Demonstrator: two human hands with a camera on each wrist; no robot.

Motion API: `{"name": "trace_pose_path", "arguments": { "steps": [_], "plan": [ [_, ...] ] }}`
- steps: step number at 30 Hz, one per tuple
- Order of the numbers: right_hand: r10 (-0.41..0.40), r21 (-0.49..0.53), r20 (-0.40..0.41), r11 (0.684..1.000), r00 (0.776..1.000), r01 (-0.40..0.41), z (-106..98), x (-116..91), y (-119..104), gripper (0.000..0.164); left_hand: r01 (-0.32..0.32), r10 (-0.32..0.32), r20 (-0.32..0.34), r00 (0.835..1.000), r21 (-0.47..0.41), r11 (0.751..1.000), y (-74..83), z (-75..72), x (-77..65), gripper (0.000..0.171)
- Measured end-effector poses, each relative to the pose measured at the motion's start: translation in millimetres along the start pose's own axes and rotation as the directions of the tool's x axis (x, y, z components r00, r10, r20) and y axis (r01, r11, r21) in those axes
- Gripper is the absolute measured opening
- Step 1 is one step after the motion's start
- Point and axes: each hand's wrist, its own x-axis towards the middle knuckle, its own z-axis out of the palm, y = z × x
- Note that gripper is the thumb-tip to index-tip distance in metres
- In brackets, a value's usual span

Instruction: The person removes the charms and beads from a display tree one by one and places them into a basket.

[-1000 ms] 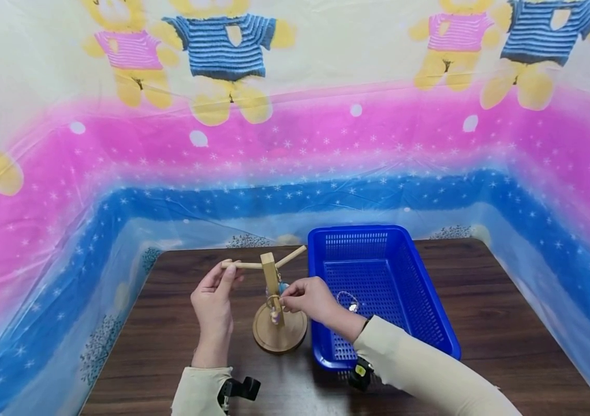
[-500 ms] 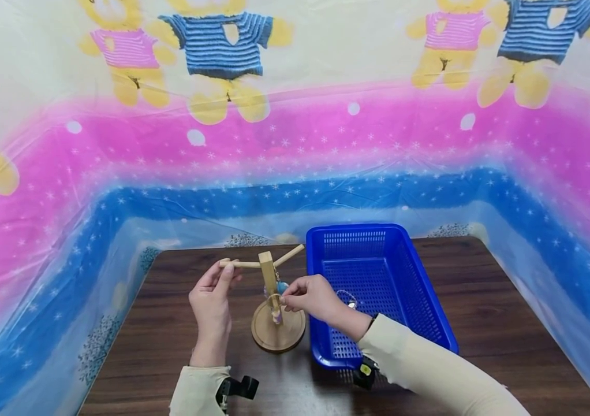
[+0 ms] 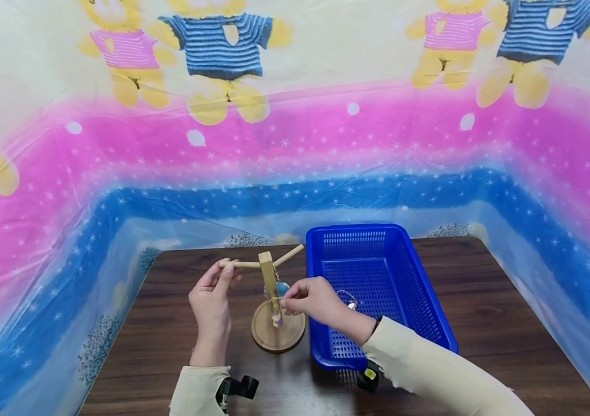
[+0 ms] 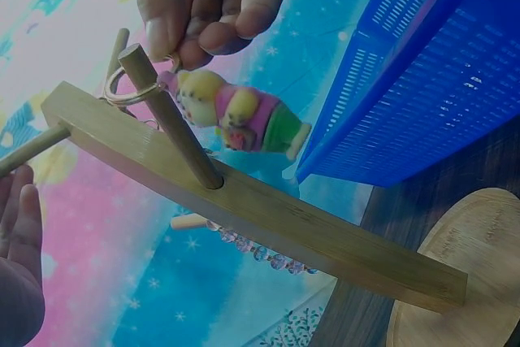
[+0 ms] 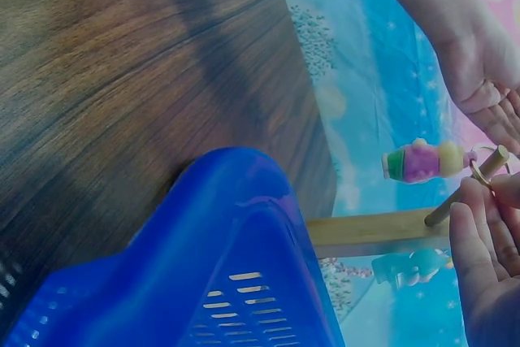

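Observation:
A wooden peg stand (image 3: 269,278) with a round base stands on the table. My left hand (image 3: 213,306) pinches the end of its left peg between thumb and fingers. At the front peg, my right hand (image 3: 313,300) pinches the metal ring (image 5: 483,170) of a keychain. In the left wrist view that ring loops around the peg near its tip. From it hangs a small bear figure (image 4: 244,113) in pink and green. A clear beaded strand (image 4: 258,251) and a light-blue charm (image 5: 410,267) also hang on the stand.
Right of the stand sits a blue perforated basket (image 3: 432,289), close to my right forearm. Inside it lies a thin bracelet (image 3: 351,303) with a silvery charm. A printed cloth (image 3: 253,199) rises behind the dark wooden table (image 3: 170,323).
My right hand and the keychain ring have shifted slightly down at the front peg, and the bear figure hangs a little lower. My left hand keeps its hold on the left peg.

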Motion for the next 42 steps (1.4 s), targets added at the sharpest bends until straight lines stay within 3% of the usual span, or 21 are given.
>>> {"name": "trace_pose_path", "arguments": {
  "steps": [17, 25, 42],
  "plan": [
    [-0.002, -0.014, 0.024, 1.000, 1.000, 0.002, -6.9, -13.1, -9.0, 0.012, 0.004, -0.004, -0.001, 1.000, -0.009, 1.000, 1.0, -0.4, 0.2, 0.020],
    [0.031, 0.026, 0.049, 0.999, 0.998, -0.032, -15.9, -19.8, -7.8, 0.013, 0.005, -0.005, -0.003, 1.000, 0.002, 1.000, 1.6, 0.0, -0.1, 0.022],
    [-0.009, -0.058, 0.022, 0.998, 1.000, 0.010, -68.1, -21.0, -18.4, 0.013, 0.003, -0.003, 0.001, 1.000, -0.004, 1.000, 2.1, 0.5, 0.2, 0.020]
  ]
}}
